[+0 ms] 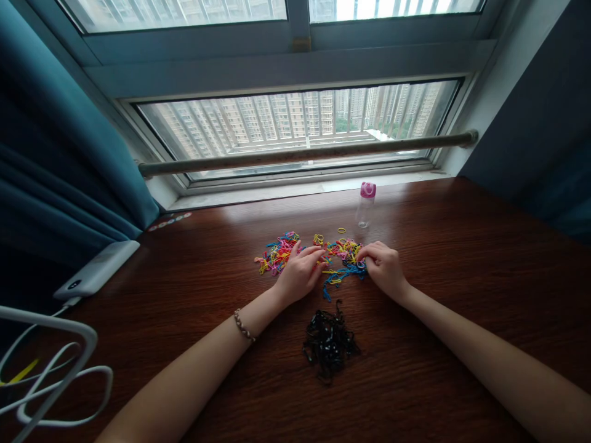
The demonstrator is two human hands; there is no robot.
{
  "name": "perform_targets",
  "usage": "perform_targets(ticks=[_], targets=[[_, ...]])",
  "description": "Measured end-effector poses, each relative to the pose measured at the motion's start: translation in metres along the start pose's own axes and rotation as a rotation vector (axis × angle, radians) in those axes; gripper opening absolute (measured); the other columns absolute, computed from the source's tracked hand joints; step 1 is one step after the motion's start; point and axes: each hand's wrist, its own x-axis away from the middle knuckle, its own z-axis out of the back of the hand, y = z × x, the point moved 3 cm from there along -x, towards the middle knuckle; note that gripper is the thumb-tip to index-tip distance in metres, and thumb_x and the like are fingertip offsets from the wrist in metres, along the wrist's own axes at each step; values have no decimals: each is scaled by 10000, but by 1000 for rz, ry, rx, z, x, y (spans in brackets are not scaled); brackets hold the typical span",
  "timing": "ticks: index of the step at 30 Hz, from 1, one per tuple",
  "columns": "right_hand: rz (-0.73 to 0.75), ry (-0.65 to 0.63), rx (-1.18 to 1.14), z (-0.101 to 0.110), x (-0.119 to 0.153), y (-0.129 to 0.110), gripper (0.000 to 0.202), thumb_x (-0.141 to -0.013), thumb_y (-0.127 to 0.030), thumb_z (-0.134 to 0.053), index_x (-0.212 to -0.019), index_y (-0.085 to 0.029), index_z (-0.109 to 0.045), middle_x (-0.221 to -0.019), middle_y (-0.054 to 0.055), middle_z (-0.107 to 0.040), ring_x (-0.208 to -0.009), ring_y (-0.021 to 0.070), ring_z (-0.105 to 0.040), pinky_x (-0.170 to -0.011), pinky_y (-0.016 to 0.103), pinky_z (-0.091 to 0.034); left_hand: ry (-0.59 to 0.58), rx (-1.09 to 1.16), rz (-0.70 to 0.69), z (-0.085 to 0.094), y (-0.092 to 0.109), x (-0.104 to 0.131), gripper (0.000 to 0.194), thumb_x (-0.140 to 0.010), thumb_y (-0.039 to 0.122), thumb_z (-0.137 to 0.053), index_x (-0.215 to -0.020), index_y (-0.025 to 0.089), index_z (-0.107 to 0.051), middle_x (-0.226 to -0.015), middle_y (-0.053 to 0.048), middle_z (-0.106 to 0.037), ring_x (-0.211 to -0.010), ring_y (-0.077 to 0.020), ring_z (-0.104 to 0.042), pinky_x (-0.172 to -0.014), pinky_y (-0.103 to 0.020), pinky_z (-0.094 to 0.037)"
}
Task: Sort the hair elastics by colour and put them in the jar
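I am in what looks like a home, a room high in a tall building. My dark wood table (443,271) meets the sill of a wide window (295,61), with a blue curtain (60,141) on my left. Through the glass, past railings (349,111), I see many-storeyed apartment blocks (244,120) and treetops (344,125) lower down. Near the curtain, a white device (99,271) has a cable (72,301) plugged in.

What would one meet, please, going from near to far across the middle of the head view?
Pile of black elastic bands, right hand, pink-lidded clear bottle, horizontal rail, apartment blocks.
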Motion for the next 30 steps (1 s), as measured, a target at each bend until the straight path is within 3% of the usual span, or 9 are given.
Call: perform_targets(ticks=[11,13,15,19,23,26,30], targets=[[146,-265,-47,-18,4,3,407,-742,-21,-424,-964,-258,-669,-979,3,-670,-892,200,-480,-819,385,-426,194,83,119,-2,-16,-2,186,-839,209,-455,-987,182,-564,-932,-69,-604,-922,-203,-531,-877,-404,-416],[128,-254,-126,-18,3,4,441,-743,-15,-404,-1023,-257,-644,-992,6,-663,-915,192,-486,-837,377,-424,222,86,127,-1,-17,-1,200,-839,193,-443,-1007,189,-552,-948,-70,-595,-933,-206,-527,-866,-401,-420],[34,-163,-169,-15,2,7,447,-748,-21,-387,-1066,-230,-621,-967,32,-657,-905,185,-506,-814,353,-438,226,96,120,0,-16,-1,233,-839,172,-427,-1047,192,-532,-979,-72,-592,-968,-207,-520,-876,-399,-416],[-96,-51,-127,-10,4,11,426,-734,-12,-377,-1013,-201,-637,-823,43,-639,-813,177,-546,-765,315,-449,63,97,-9,1,-6,-2,355,-842,132,-383,-1180,207,-463,-1144,-77,-560,-1152,-206,-434,-998,-435,-306],[-35,-143,-59,-13,5,9,392,-725,-14,-398,-949,-207,-655,-813,43,-624,-829,182,-542,-776,306,-434,-187,38,-180,-3,9,-2,451,-860,151,-355,-1303,237,-334,-1268,-55,-494,-1276,-199,-299,-1068,-502,-100],[-49,-151,42,-14,5,10,342,-724,-29,-422,-873,-209,-671,-806,46,-623,-819,188,-538,-777,317,-418,-217,14,-171,-3,13,-3,409,-885,173,-321,-1288,238,-352,-1292,-58,-472,-1266,-187,-324,-1069,-515,-42],[-132,-49,168,-9,6,13,291,-715,-44,-440,-783,-209,-671,-744,46,-621,-762,190,-537,-760,329,-406,-160,14,-106,-3,9,-3,327,-895,191,-321,-1192,222,-457,-1205,-67,-546,-1197,-181,-416,-1067,-509,-81]])
